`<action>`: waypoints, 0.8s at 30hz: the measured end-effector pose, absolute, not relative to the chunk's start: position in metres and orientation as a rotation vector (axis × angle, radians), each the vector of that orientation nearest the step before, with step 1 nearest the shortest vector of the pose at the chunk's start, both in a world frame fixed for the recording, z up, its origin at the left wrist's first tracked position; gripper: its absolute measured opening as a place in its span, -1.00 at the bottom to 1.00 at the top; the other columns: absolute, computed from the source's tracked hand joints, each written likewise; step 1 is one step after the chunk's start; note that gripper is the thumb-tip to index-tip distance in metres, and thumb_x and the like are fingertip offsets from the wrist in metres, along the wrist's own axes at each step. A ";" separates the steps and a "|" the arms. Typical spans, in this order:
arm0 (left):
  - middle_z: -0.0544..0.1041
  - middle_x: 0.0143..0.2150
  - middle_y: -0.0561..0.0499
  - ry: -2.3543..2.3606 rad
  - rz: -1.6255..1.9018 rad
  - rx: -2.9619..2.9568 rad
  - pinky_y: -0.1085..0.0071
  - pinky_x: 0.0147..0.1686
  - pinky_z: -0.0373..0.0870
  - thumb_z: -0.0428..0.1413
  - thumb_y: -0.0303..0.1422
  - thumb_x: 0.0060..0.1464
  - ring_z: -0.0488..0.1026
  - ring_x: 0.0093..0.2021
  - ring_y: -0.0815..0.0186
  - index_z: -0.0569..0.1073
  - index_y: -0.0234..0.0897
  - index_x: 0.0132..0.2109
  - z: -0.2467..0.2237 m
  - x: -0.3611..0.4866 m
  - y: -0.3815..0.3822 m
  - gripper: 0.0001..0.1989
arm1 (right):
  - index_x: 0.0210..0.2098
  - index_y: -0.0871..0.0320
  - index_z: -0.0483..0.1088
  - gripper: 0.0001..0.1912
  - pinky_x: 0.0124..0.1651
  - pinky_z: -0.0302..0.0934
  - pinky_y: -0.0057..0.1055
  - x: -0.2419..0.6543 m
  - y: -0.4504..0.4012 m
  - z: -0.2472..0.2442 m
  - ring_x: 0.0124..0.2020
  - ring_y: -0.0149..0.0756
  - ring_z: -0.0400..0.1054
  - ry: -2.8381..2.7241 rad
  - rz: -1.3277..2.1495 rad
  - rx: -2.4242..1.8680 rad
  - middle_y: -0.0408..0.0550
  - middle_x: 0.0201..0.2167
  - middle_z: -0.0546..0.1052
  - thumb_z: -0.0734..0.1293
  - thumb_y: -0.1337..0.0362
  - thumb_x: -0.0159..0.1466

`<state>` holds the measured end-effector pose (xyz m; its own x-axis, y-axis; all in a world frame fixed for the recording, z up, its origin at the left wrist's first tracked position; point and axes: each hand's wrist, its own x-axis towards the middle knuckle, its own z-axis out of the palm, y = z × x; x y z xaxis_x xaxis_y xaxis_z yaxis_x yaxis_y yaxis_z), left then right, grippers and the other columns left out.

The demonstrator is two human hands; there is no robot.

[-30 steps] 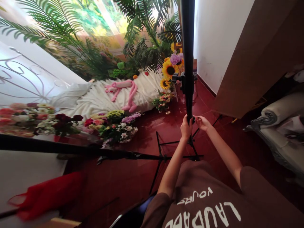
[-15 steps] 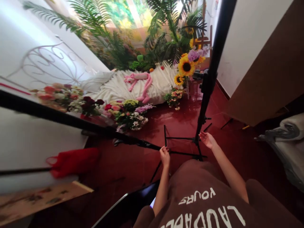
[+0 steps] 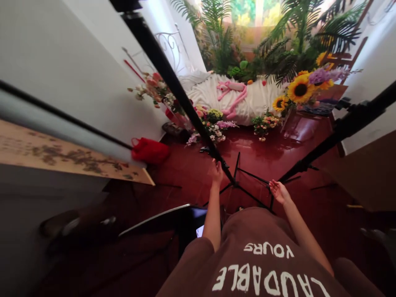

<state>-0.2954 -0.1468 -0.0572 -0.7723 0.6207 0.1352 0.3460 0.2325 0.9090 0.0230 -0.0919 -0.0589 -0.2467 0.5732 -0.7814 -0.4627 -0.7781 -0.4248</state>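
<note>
My left hand (image 3: 217,172) is raised beside the lower pole of a black tripod stand (image 3: 188,113). Its fingers are loosely curved with the tips apart, slightly blurred, and overlap the pole in view; whether they touch it I cannot tell. Palm up and fingers stretched, my right hand (image 3: 279,192) is open with nothing in it. It is nearest the foot of a second black stand (image 3: 334,134), which leans away to the right. Below my left forearm lies a dark panel with a pale edge (image 3: 154,220), a lit screen (image 3: 200,231) at its right end.
Ahead, a white draped cloth (image 3: 204,91) carries a pink plush toy (image 3: 233,90), with sunflowers (image 3: 300,88) and other bouquets around it. To the left are a red bag (image 3: 150,150) and a painted scroll (image 3: 62,152). Stand legs (image 3: 250,175) spread over the red floor.
The view has swung left, so the flowers and cloth now sit further right. My left hand has risen along the left stand's pole; my right hand stays open, slightly lower in view.
</note>
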 end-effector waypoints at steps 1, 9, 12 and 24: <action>0.48 0.03 -0.24 2.249 1.564 0.903 0.38 0.02 0.37 -0.19 0.04 0.24 0.44 0.06 0.26 0.33 -0.33 0.10 -0.056 -0.293 -0.144 -0.42 | -0.35 0.14 0.37 -0.80 -0.48 0.40 -0.61 0.014 -0.091 -0.057 -0.51 -0.46 0.50 -0.171 2.089 -1.368 -0.11 -0.51 0.57 0.16 0.47 0.27; 0.56 -0.13 -0.22 2.187 1.540 0.836 0.36 -0.14 0.43 -0.11 0.05 0.20 0.53 -0.15 0.24 0.36 -0.36 0.10 -0.056 -0.302 -0.147 -0.41 | -0.32 0.19 0.34 -0.83 -0.52 0.33 -0.66 -0.079 -0.084 -0.026 -0.56 -0.51 0.45 -0.366 2.434 -1.296 -0.10 -0.51 0.55 0.13 0.41 0.32; 0.56 -0.10 -0.25 2.210 1.546 0.814 0.36 -0.14 0.43 -0.08 0.05 0.18 0.53 -0.13 0.23 0.36 -0.38 0.10 -0.058 -0.304 -0.146 -0.39 | -0.32 0.17 0.30 -0.84 -0.54 0.31 -0.62 -0.128 -0.091 -0.016 -0.57 -0.48 0.43 -0.538 2.594 -1.262 -0.10 -0.51 0.54 0.14 0.30 0.35; 0.55 -0.09 -0.17 2.113 1.580 0.825 0.32 -0.14 0.43 -0.05 0.03 0.18 0.52 -0.14 0.23 0.34 -0.29 0.15 -0.080 -0.314 -0.144 -0.43 | -0.55 0.12 0.11 -0.68 -0.80 -0.28 -0.69 -0.208 -0.104 -0.027 -0.77 -0.61 0.02 -0.380 2.799 -0.837 -0.32 -0.73 0.23 0.30 0.16 0.20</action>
<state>-0.3142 -0.1436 -0.0804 -0.7578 0.6508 0.0475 0.2297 0.1980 0.9529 -0.2076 -0.1035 -0.0273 -0.8211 0.2571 -0.5096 -0.1119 -0.9480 -0.2980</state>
